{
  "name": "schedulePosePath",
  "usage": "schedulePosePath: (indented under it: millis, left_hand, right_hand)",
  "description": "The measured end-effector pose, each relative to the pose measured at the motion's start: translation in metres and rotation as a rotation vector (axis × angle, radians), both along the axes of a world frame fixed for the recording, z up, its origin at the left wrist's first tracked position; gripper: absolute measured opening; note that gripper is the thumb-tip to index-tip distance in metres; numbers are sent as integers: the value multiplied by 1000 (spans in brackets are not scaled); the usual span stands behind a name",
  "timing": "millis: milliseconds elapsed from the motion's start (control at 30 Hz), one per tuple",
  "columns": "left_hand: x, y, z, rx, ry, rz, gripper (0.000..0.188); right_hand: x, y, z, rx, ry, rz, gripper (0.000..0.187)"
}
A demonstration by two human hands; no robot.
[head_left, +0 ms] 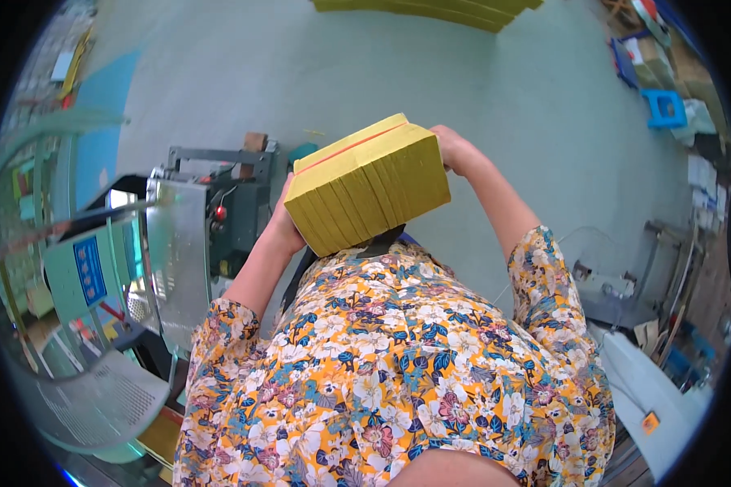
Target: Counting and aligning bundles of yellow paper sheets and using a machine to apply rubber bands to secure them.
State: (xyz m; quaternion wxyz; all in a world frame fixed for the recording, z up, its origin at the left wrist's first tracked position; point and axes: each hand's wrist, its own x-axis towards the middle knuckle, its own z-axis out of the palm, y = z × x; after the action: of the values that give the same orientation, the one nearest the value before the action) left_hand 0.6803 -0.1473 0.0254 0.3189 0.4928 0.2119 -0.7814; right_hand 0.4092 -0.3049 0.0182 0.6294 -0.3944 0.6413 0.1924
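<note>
In front of my body I carry a thick stack of yellow paper, tilted so its right end sits higher. Lines along its near side mark several bundles pressed together, and a red strip runs across the top. My left hand is closed against the left end, its fingers partly hidden behind the stack. At the upper right end, my right hand grips the stack, with the fingertips out of sight behind it.
Machinery with a metal plate stands close on my left. A larger yellow stack lies at the far edge. On the right are a blue stool and a machine with a pale table. Grey floor stretches ahead.
</note>
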Motion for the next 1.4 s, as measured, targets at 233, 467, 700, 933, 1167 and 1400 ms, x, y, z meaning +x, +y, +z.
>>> schedulePosePath:
  millis: [233, 467, 700, 933, 1167, 1400]
  left_hand:
    - [6, -83, -36, -223, 51, -54, 64]
    - [-49, -192, -42, -391, -104, -192, 63]
    - [-121, -359, -36, -795, -121, -371, 66]
    - [-229, -485, -71, -883, -149, -520, 67]
    - [-309, -628, -85, -867, -77, -516, 69]
    - [-383, -776, -105, -923, -102, -558, 77]
  right_hand:
    - [-28, -9, -46, -236, -63, -257, 46]
    - [-77, -34, -36, -313, -442, -1086, 31]
    - [-126, -122, -34, -461, -486, -1372, 33]
    - [-233, -224, -50, -434, -423, -1415, 35]
    - [-320, -386, -62, -488, -388, -1324, 36]
    - [-393, -557, -61, -550, -283, -1276, 35]
